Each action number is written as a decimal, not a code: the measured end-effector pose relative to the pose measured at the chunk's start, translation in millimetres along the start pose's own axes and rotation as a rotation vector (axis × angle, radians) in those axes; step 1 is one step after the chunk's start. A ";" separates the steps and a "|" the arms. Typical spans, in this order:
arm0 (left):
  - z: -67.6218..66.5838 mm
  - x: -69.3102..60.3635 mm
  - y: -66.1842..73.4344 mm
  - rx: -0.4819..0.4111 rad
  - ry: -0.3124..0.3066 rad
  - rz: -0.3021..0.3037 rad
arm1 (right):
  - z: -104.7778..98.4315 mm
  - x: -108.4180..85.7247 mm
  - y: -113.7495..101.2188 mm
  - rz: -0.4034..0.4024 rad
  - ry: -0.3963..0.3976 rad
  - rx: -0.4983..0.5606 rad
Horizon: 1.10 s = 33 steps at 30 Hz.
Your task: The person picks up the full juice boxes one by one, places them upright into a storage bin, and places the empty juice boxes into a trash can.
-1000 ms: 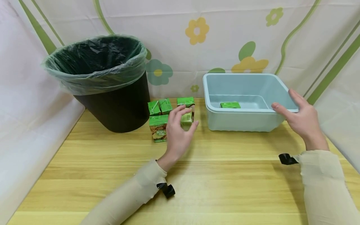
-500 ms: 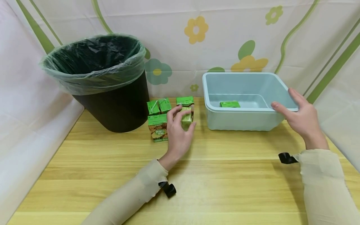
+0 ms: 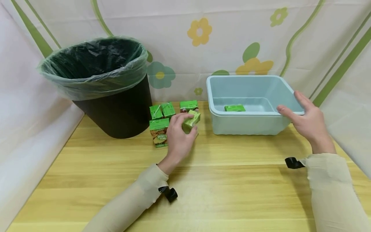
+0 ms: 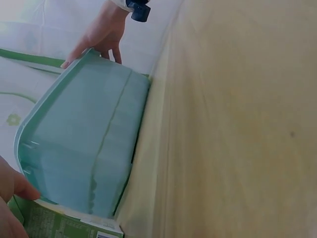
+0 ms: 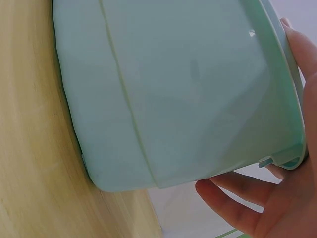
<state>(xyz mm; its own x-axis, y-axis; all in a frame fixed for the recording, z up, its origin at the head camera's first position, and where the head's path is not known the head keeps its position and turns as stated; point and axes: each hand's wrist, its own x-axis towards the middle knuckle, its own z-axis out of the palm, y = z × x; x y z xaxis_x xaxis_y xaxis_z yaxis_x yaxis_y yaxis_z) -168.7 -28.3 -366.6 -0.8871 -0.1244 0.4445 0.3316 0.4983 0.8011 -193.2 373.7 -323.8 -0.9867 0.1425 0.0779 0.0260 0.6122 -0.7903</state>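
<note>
My left hand (image 3: 180,138) pinches a small light-green carton (image 3: 192,120) between thumb and fingers, and the carton is tilted. In the left wrist view a green carton (image 4: 64,224) shows beside the thumb. Left of that hand stand green-topped cartons: a larger one (image 3: 159,132) in front and two small ones (image 3: 167,110) behind. Another green-topped carton (image 3: 188,105) is just behind the held one. My right hand (image 3: 313,124) grips the right front corner of the light-blue bin (image 3: 246,125), thumb over the rim. Inside the bin lies a green carton (image 3: 234,108).
A black trash can (image 3: 118,112) lined with a translucent green bag (image 3: 101,84) stands at the back left. Behind everything hangs a white curtain (image 3: 174,29) with printed flowers. The wooden table (image 3: 220,193) reaches toward me in front of the bin.
The thumb and fingers of my left hand have closed on the light-green carton, which has tipped from upright and risen slightly. My right hand keeps its place on the bin.
</note>
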 end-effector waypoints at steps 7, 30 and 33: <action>-3.5 2.7 2.1 0.067 0.015 0.027 | 2.3 3.4 -1.0 -0.003 0.006 -0.001; -8.8 2.1 14.2 0.227 -0.058 0.073 | -0.3 4.3 -0.9 -0.022 -0.001 -0.020; -9.2 1.0 14.5 0.206 -0.075 0.059 | -0.3 2.0 0.2 -0.026 0.000 -0.032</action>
<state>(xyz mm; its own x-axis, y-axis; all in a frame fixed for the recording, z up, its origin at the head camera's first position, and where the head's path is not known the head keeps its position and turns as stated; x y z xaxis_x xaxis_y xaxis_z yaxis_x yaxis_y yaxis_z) -161.8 -29.1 -350.9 -0.8922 -0.0298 0.4507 0.3175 0.6682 0.6728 -195.1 374.4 -323.5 -0.9871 0.1260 0.0985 0.0051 0.6406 -0.7678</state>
